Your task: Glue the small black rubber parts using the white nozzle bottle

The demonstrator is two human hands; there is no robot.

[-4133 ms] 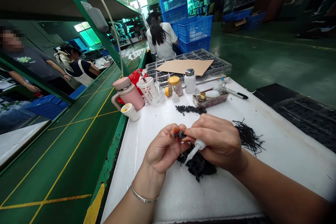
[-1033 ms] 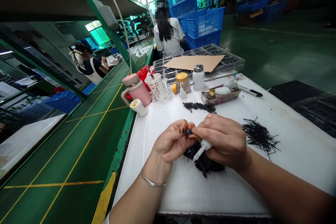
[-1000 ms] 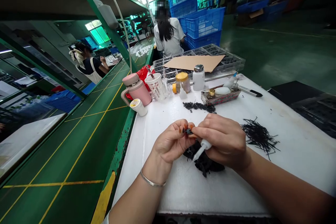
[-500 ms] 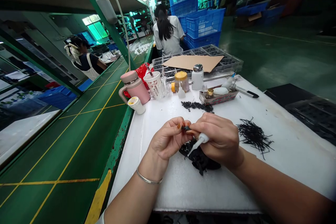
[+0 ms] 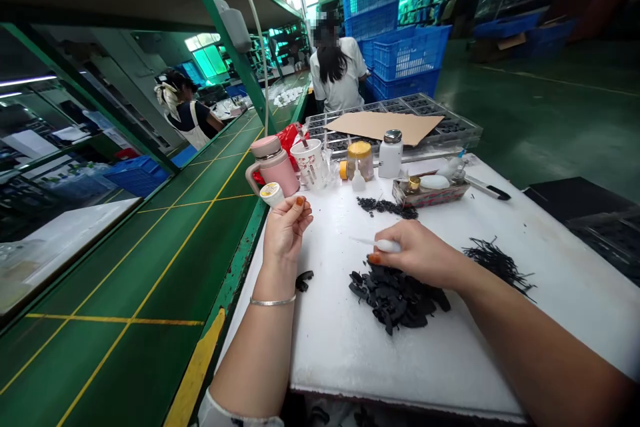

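Observation:
My right hand (image 5: 423,250) grips a small white squeeze bottle (image 5: 389,246) whose thin nozzle points left. Its thumb and fingertips are at the upper edge of a heap of black curved parts (image 5: 395,300); whether they touch a part I cannot tell. My left hand (image 5: 287,230) is raised at the left side of the white table, fingers curled and thumb pressed against them. Anything between those fingertips is hidden or too small to make out. A few black pieces (image 5: 304,280) lie beside the left wrist. Small black rings (image 5: 385,207) are scattered beyond the hands.
Thin black sticks (image 5: 500,263) lie right. Along the back stand a pink mug (image 5: 275,167), a plastic cup (image 5: 309,163), a yellow-lidded jar (image 5: 360,159), a white bottle (image 5: 391,155) and a small box (image 5: 433,192). A green conveyor (image 5: 165,260) runs left. Two people work beyond.
My left hand has moved away from the right hand, leftward and up. The dark piece between the fingertips is no longer visible. My right hand has shifted over the heap, still holding the squeeze bottle.

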